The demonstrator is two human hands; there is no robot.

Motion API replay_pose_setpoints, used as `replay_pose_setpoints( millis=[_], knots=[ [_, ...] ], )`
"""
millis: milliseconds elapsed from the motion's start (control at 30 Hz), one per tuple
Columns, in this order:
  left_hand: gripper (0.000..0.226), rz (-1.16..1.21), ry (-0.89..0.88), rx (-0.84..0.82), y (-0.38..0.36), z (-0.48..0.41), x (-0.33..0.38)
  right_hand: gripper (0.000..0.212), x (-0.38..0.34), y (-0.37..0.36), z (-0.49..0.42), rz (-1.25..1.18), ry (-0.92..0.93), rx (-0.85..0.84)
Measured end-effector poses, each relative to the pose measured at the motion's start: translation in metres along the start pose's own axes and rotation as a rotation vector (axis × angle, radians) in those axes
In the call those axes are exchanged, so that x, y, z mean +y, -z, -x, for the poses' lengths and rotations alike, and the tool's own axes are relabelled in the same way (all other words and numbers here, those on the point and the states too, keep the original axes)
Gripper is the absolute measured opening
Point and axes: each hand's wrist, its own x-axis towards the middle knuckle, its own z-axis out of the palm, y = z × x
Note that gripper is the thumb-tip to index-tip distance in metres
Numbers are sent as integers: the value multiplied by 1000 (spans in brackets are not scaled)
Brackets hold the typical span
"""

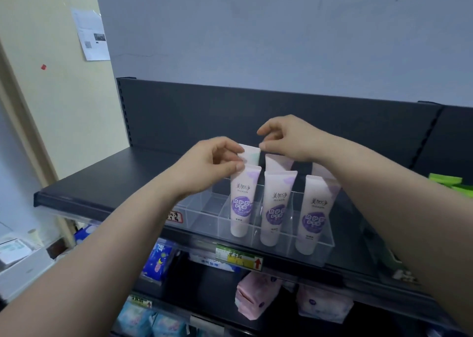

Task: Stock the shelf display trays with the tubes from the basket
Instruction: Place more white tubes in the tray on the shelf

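A clear acrylic display tray [204, 215] with several compartments stands on the top black shelf [102, 180]. Three white tubes with purple labels stand cap-down in its front row: left [243, 203], middle [276, 208], right [313, 216]. More tubes stand behind them, mostly hidden. A white tube with a green tint [252, 155] sits in the back row on the left. My left hand [212, 162] pinches its left edge and my right hand [289, 137] pinches its top right corner. The basket is out of view.
The tray's left compartments hold nothing. Green packages [450, 182] lie at the shelf's right end. Lower shelves carry blue [157, 262] and pink [252, 293] soft packs behind price labels. A wall with a pinned paper [90, 33] rises at the left.
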Motion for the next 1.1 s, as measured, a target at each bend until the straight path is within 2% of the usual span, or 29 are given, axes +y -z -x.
replay_pose_setpoints(
  millis=[167, 300, 400, 667, 1100],
  knots=[
    [23, -237, -231, 228, -14, -11, 32, 38, 4, 24, 42, 67, 57, 256],
    [38, -405, -392, 269, -52, -9, 62, 43, 18, 42, 89, 174, 65, 404],
    [47, -446, -456, 211, -90, -4, 79, 48, 33, 56, 133, 296, 32, 447],
    [51, -441, -634, 56, -207, 26, 148, 52, 79, 93, 286, 610, -175, 511],
    [51, -226, -832, -308, -438, 171, 266, 51, 137, 120, 606, 746, -615, 595]
  ],
)
